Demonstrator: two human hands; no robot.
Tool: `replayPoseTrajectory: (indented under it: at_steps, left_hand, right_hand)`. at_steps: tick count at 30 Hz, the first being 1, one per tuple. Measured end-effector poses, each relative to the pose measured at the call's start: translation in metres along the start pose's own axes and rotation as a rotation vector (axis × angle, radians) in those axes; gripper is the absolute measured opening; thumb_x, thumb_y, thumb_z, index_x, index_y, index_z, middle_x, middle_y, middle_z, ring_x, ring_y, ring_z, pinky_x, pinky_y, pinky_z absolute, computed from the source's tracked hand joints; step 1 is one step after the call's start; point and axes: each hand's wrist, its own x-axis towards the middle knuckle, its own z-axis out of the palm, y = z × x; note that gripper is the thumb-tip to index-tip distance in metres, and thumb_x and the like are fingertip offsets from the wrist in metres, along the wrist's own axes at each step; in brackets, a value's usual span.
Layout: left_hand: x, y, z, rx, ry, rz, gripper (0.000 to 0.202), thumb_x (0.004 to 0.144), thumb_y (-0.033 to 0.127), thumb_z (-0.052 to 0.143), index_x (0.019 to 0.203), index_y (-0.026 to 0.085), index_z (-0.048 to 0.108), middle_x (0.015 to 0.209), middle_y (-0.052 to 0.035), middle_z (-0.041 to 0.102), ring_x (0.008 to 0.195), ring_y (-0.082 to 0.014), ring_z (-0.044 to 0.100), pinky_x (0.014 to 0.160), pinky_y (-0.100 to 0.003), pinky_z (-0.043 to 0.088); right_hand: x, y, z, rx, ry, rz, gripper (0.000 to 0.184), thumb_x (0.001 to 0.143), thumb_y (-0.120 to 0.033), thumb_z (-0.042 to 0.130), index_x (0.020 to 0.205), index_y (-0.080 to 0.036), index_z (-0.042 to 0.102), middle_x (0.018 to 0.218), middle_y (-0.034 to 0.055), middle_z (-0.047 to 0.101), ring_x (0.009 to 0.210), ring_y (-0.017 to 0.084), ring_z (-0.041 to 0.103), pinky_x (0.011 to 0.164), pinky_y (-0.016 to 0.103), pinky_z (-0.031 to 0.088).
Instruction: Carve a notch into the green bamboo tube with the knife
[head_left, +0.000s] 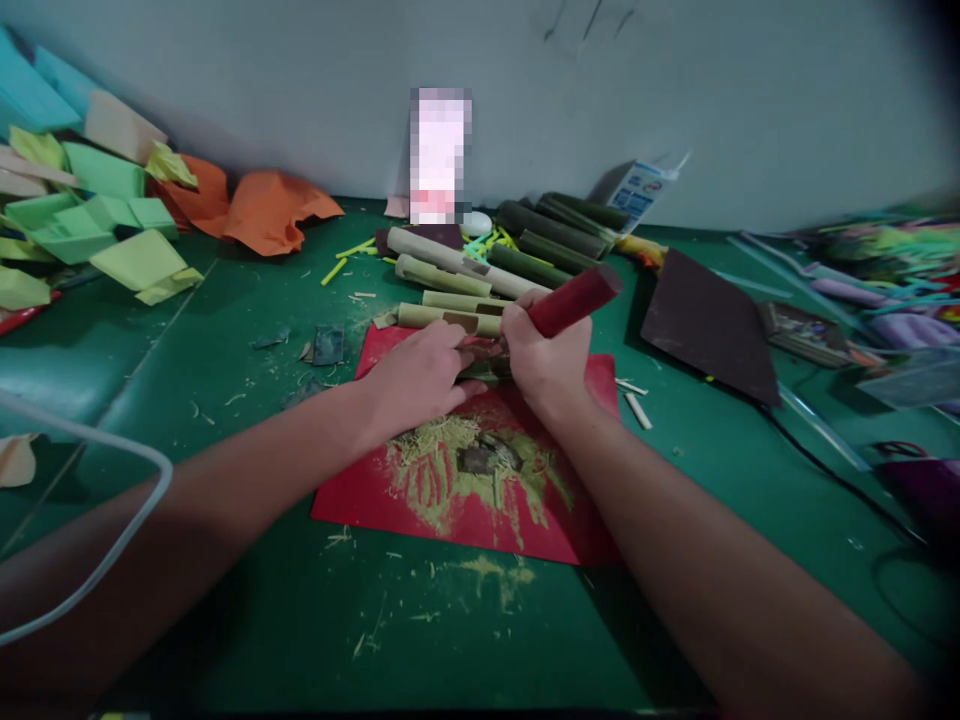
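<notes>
My right hand [551,350] is wrapped round a tool with a thick red handle [576,300]. The handle slants up to the right, and the tool's working end is hidden by my hands. Facing it, my left hand [420,368] has its fingers bent over a bamboo tube [491,368], which is mostly covered by both hands. Under them lies a red mat [349,490] strewn with greenish shavings [435,450] and dust. A dark curved piece [487,457] rests on the mat, close below my hands.
Cut bamboo tubes [450,318] lie just beyond the mat, with green ones [559,230] farther back. A phone [440,150], blurred out, leans on the wall. Folded papers [112,220] crowd the left; a dark board [705,325] and a cable [832,470] are on the right.
</notes>
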Motion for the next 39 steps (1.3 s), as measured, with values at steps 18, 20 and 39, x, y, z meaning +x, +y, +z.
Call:
replayPoseTrajectory:
  at_steps: [18, 20, 39]
  left_hand:
    - [0.0009, 0.0005, -0.0026, 0.007, -0.016, -0.009, 0.038, 0.101, 0.041, 0.058, 0.113, 0.010, 0.074, 0.109, -0.0144, 0.065, 0.106, -0.0283, 0.059, 0.098, -0.043, 0.050]
    - [0.0015, 0.0024, -0.0046, -0.010, -0.040, -0.035, 0.038, 0.100, 0.040, 0.059, 0.114, 0.008, 0.074, 0.110, -0.0158, 0.064, 0.107, -0.0298, 0.059, 0.098, -0.044, 0.050]
    - [0.0008, 0.0022, -0.0023, -0.014, -0.026, -0.020, 0.037, 0.100, 0.041, 0.058, 0.111, 0.009, 0.074, 0.111, -0.0148, 0.065, 0.109, -0.0290, 0.057, 0.101, -0.043, 0.048]
  right_hand:
    - [0.0024, 0.0019, 0.0011, -0.009, -0.015, 0.007, 0.020, 0.075, -0.027, 0.059, 0.059, -0.023, 0.049, 0.056, -0.0049, 0.047, 0.056, 0.012, 0.044, 0.053, 0.028, 0.039]
    - [0.0018, 0.0021, 0.0009, -0.015, -0.024, 0.011, 0.020, 0.076, -0.029, 0.060, 0.060, -0.023, 0.050, 0.056, -0.0047, 0.048, 0.056, 0.012, 0.046, 0.055, 0.029, 0.041]
    - [0.0004, -0.0029, -0.0004, 0.012, -0.002, 0.077, 0.022, 0.076, -0.021, 0.058, 0.058, -0.024, 0.046, 0.056, -0.0047, 0.046, 0.055, 0.012, 0.043, 0.051, 0.029, 0.037]
